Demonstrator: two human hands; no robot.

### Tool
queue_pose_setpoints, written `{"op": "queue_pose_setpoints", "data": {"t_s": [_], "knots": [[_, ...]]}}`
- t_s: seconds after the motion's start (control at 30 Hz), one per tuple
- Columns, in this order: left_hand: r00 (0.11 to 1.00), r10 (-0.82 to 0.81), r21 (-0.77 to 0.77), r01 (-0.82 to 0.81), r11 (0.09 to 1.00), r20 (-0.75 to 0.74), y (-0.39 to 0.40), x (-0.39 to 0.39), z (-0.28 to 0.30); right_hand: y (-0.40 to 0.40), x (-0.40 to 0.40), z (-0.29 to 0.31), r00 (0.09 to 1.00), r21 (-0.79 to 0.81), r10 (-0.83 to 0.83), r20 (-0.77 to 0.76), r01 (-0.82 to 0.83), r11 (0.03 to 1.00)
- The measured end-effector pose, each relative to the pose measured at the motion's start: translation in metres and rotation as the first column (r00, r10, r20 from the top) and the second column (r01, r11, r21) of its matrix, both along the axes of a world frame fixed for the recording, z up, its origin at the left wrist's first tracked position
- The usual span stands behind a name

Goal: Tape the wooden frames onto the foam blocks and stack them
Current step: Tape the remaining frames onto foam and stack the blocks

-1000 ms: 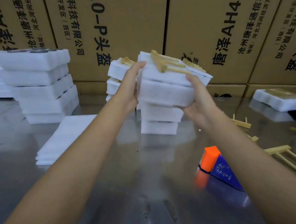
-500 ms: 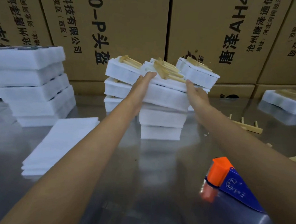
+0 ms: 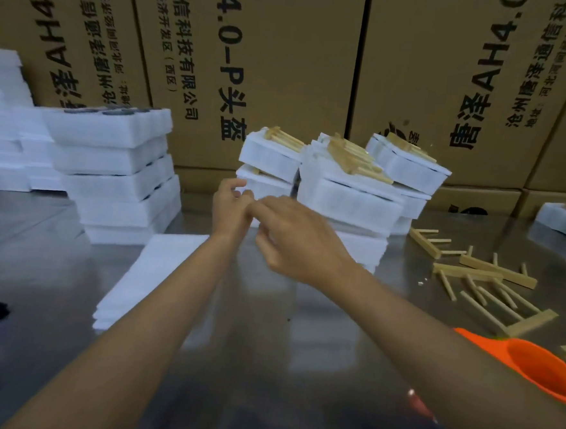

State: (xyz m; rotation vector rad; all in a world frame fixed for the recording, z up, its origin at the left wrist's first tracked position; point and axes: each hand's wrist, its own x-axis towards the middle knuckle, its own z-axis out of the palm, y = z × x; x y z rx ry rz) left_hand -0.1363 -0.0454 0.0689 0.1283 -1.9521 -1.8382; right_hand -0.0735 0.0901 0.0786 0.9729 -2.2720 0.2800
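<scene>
Above the steel desk [image 3: 264, 363], the left hand [image 3: 230, 207] and right hand [image 3: 293, 235] meet with fingers loosely curled, holding nothing I can make out. Just behind them stands the stack of foam blocks [image 3: 349, 205], a wooden frame [image 3: 355, 160] lying on top. Loose wooden frames [image 3: 491, 279] lie to the right, near an orange tape dispenser [image 3: 532, 365]

I see my left hand [image 3: 230, 207] and right hand [image 3: 301, 239] touching, fingers loosely curled, just before the foam stack [image 3: 349, 199] at 12 o'clock; loose wooden frames [image 3: 485, 275] at 2 o'clock.
</scene>
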Motion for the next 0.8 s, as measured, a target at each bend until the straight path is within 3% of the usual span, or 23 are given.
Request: {"op": "queue_pose_setpoints", "data": {"t_s": [0.1,0.23,0.3,0.37,0.43,0.47,0.6,0.8], "knots": [[0.986,0.163,-0.213,-0.149,0.966,0.047,-0.036,-0.006,0.003,-0.021,-0.011,-0.033,0.966,-0.035,-0.051,0.255,0.062,0.997],[0.976,0.216,-0.542,-0.203,0.816,-0.041,-0.08,-0.026,0.024,-0.031,-0.024,-0.105,0.79,-0.01,-0.114,0.602,0.15,0.989],[0.952,0.27,-0.712,-0.289,0.64,-0.144,-0.104,-0.039,0.043,-0.029,-0.029,-0.136,0.773,0.002,-0.141,0.619,0.179,0.984],[0.893,0.363,-0.833,-0.402,0.38,-0.266,-0.128,-0.054,0.064,-0.028,-0.034,-0.153,0.83,-0.031,-0.157,0.535,0.204,0.978],[0.826,0.484,-0.895,-0.412,0.172,-0.287,-0.155,-0.07,0.082,-0.028,-0.038,-0.156,0.859,-0.057,-0.147,0.491,0.2,0.978],[0.798,0.547,-0.92,-0.374,0.119,-0.254,-0.167,-0.076,0.088,-0.029,-0.039,-0.156,0.863,-0.063,-0.133,0.487,0.187,0.98],[0.755,0.646,-0.956,-0.257,0.139,-0.109,-0.195,-0.092,0.094,-0.027,-0.042,-0.16,0.873,-0.083,-0.111,0.476,0.171,0.982],[0.75,0.637,-0.926,-0.348,0.147,-0.181,-0.186,-0.096,0.083,-0.027,-0.044,-0.162,0.882,-0.078,-0.123,0.456,0.178,0.981]]}}
